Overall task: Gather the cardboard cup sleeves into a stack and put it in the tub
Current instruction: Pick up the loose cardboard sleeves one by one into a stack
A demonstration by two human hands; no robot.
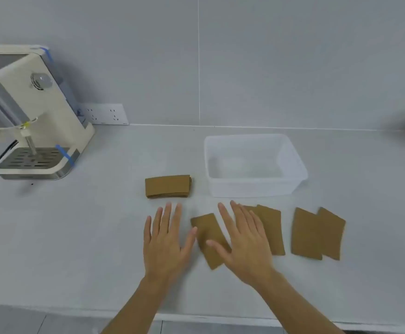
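Both hands sit nearest, palms down, fingers spread, gripping nothing: left hand (pixel 165 239) on the counter (pixel 76 237), right hand (pixel 242 239) over a loose cardboard sleeve (pixel 207 233) w/ more sleeves beside it (one (pixel 272 227) just right, an overlapping pair (pixel 317 233) further right). Espresso machine (pixel 35 116) stands far left. Clear plastic tub (pixel 254 165) sits empty behind the hands; small stack of sleeves (pixel 168 186) lies just left of it.

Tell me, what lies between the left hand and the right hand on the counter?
In the head view, one loose cardboard sleeve lies flat between the left hand and right hand, its right part hidden under the right hand.
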